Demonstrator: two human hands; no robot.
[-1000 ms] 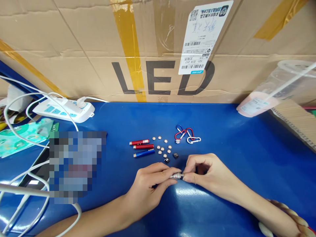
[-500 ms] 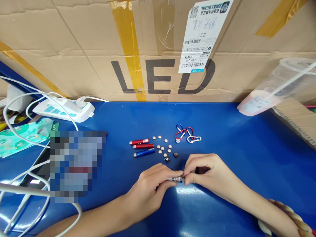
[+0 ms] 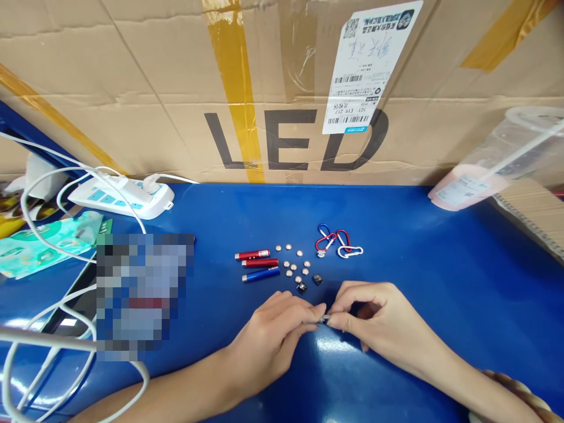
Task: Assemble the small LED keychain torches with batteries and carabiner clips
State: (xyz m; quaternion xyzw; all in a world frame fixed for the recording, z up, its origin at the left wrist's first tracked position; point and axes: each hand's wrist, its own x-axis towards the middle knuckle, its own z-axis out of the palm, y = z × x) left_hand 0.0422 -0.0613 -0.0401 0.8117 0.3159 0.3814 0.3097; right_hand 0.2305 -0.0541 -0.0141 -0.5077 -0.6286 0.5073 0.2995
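My left hand (image 3: 275,338) and my right hand (image 3: 374,317) meet over the blue table (image 3: 440,282), both pinched on a small silver pen-shaped light (image 3: 325,318), most of it hidden by the fingers. Just beyond them lie three small tubes, two red (image 3: 252,255) and one blue (image 3: 259,274). Several silver button cells (image 3: 293,266) are scattered beside the tubes. Two small black caps (image 3: 309,284) sit near my fingertips. Red, blue and white carabiner clips (image 3: 337,242) lie farther back.
A big cardboard box (image 3: 282,88) marked LED stands along the table's far edge. At the left are a white power strip (image 3: 123,197), white cables (image 3: 53,329) and a green packet (image 3: 39,247). A plastic cup (image 3: 489,164) lies tilted at the right.
My hands have closed in over the small light, so less of it shows between the fingertips. The view has shifted slightly; the other parts lie where they were.
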